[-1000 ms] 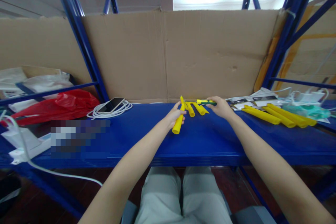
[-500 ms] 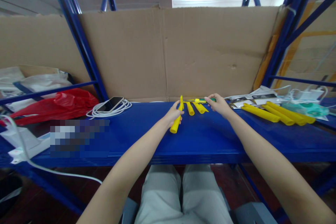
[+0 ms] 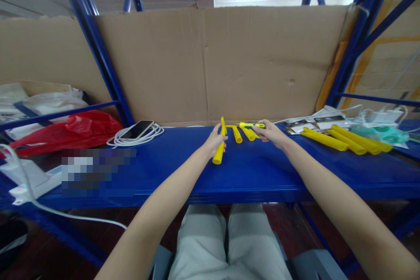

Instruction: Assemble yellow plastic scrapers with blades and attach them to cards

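Note:
My left hand (image 3: 215, 141) is closed around a yellow tube (image 3: 218, 155), holding it upright at a tilt with its round end toward me and a narrow tip at the far end. In my right hand (image 3: 269, 133) is a screwdriver (image 3: 247, 125) with a yellow and green handle. Its thin shaft points left toward the upper part of the tube; whether it touches is too small to tell. Just beyond and between the hands, two more yellow tubes lie on the table, one (image 3: 237, 134) nearer the left hand and another (image 3: 248, 134) partly below the screwdriver.
Several yellow tubes (image 3: 324, 139) lie on the blue table (image 3: 249, 175) at right, beside small packets (image 3: 330, 121) and a green bag (image 3: 377, 133). At left are a phone (image 3: 139, 130) on a coiled white cable, a red bag (image 3: 75, 131) and a power strip (image 3: 36, 188). Cardboard (image 3: 154, 70) stands behind.
The screwdriver has shifted slightly left and my right fingers have curled further around its handle. The tube in my left hand is a little more upright.

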The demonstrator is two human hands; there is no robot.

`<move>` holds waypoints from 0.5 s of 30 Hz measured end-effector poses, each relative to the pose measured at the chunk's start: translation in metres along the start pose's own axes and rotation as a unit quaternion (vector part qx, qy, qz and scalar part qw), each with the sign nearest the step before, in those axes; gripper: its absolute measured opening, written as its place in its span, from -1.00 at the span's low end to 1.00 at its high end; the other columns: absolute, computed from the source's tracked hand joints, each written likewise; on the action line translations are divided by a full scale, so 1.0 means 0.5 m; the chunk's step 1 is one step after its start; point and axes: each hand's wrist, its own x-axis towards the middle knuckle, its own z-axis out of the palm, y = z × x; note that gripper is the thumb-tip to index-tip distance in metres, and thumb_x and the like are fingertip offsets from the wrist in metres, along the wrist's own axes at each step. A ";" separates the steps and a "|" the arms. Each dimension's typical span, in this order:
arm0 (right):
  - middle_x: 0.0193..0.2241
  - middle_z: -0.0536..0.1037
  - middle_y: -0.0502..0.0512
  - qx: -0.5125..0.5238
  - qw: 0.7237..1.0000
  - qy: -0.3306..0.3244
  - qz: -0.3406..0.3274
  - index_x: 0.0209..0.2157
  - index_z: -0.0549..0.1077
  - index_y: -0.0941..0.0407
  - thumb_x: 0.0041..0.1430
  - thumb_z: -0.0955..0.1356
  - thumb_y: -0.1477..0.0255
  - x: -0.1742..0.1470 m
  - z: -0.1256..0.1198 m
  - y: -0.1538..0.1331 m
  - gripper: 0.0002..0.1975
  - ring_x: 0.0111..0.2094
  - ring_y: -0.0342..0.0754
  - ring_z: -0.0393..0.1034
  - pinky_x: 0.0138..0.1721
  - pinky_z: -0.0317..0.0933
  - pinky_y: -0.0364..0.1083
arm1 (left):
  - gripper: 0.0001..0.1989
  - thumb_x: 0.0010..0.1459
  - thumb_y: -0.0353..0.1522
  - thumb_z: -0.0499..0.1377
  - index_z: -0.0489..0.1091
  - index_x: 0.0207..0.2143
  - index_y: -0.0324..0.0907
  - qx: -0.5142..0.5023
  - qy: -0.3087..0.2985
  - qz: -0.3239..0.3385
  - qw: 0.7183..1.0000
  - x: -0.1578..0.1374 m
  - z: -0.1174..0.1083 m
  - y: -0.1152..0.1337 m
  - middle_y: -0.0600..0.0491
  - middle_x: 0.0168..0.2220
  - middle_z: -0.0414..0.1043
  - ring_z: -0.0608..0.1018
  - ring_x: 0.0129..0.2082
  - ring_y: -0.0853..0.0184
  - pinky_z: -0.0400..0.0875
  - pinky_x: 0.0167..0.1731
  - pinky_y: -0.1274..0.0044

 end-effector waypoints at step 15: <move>-0.70 0.32 -0.06 -0.015 0.999 0.038 -0.005 -0.53 0.23 0.13 0.10 0.34 0.23 0.008 0.000 -0.002 -0.69 -0.74 -0.28 0.15 -0.76 0.00 -0.27 | -0.27 0.08 -0.59 0.00 -0.14 0.23 0.09 0.008 -0.007 -0.010 1.000 -0.001 0.007 -0.003 0.15 -0.42 0.27 0.26 -0.74 0.57 0.20 -0.72 0.66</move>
